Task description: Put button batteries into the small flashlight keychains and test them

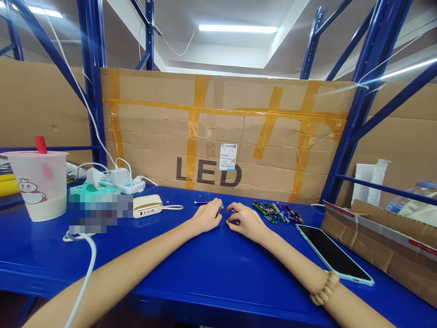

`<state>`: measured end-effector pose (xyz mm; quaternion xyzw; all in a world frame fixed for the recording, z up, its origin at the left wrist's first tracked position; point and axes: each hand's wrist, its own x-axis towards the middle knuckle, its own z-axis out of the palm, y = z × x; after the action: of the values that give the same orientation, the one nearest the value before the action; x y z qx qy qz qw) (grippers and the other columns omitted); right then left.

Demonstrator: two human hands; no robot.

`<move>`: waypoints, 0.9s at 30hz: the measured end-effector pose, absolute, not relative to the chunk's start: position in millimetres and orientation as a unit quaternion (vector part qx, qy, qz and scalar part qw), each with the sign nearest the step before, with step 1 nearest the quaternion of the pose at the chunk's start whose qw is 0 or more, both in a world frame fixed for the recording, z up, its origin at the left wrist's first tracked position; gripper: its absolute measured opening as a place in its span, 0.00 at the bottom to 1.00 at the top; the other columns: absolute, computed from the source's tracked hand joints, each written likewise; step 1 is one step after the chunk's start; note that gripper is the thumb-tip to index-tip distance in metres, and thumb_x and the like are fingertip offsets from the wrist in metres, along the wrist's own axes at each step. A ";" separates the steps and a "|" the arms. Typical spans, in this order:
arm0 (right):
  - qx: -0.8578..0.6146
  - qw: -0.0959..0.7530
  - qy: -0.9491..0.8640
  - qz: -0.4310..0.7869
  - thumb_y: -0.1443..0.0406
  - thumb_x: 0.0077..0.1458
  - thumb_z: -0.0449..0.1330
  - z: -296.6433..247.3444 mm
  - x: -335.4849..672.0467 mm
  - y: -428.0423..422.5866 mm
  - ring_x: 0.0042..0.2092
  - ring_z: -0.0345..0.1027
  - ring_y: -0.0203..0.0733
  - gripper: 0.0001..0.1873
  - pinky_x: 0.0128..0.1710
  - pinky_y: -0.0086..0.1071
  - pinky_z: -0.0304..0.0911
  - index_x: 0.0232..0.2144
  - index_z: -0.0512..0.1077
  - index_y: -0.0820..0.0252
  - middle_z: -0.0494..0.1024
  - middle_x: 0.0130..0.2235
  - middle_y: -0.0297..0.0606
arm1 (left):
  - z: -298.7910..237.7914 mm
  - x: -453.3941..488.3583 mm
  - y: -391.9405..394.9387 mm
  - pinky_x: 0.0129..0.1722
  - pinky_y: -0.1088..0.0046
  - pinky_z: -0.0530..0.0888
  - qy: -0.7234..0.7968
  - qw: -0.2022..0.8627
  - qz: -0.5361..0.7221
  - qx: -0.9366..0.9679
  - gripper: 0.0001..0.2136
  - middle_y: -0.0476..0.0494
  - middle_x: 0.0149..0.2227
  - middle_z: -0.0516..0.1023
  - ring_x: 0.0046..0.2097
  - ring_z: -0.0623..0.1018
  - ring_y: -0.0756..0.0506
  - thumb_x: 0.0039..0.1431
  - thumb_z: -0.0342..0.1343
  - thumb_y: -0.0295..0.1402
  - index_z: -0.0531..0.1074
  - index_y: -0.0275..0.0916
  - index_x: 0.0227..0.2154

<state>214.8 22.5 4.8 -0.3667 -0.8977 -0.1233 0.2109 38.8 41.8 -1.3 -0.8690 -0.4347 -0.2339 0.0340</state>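
My left hand [206, 217] is at the middle of the blue table, its fingers bent and closed around a pen. The purple-blue end of the pen [201, 202] sticks out to the left behind the knuckles, and a clear shiny bit shows at the fingertips. Just to the right, apart from it, my right hand [248, 222] curls with thumb and fingers drawn together. Small blue and dark bits show at its fingers, too small to name. Beyond my right hand lies a loose pile of pens [275, 212] in green, red, blue and dark colours.
A phone [336, 253] lies right of my right forearm, beside an open cardboard box [378, 248]. At left are a cream power bank [147, 206] with a strap, a power strip [136, 184], a white cable [89, 264] and a drink cup [41, 187]. Cardboard [164, 136] stands behind.
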 end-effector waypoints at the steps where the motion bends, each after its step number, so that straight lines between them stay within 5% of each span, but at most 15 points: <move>1: -0.363 0.213 -0.898 -0.125 0.65 0.52 0.56 4.6 215.2 22.6 0.39 0.66 0.40 0.09 0.39 0.34 0.62 0.26 0.77 0.56 0.72 0.42 0.38 | -0.7 39.0 41.0 0.35 0.71 0.65 -0.436 0.035 -0.231 -0.869 0.07 0.44 0.37 0.68 0.39 0.70 0.45 0.51 0.43 0.25 0.58 0.39 0.34; 14: -0.371 0.415 -0.813 -0.174 0.64 0.52 0.56 6.8 214.6 21.3 0.30 0.68 0.33 0.08 0.29 0.26 0.63 0.27 0.74 0.57 0.72 0.35 0.37 | 1.8 40.2 35.7 0.29 0.72 0.66 -0.459 0.035 -0.216 -0.861 0.04 0.45 0.37 0.67 0.34 0.72 0.46 0.54 0.44 0.30 0.62 0.38 0.31; 27: -0.306 0.477 -0.810 -0.152 0.64 0.53 0.56 5.1 212.8 19.8 0.27 0.63 0.31 0.08 0.26 0.25 0.62 0.29 0.75 0.60 0.71 0.33 0.37 | -4.0 38.2 42.9 0.32 0.73 0.67 -0.366 -0.005 -0.248 -0.897 0.02 0.47 0.34 0.64 0.32 0.68 0.49 0.54 0.44 0.27 0.58 0.39 0.28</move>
<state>212.8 19.8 5.1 -0.3056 -0.8097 -0.1520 0.4775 38.2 42.9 -4.0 -0.8969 -0.3663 -0.2478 -0.0054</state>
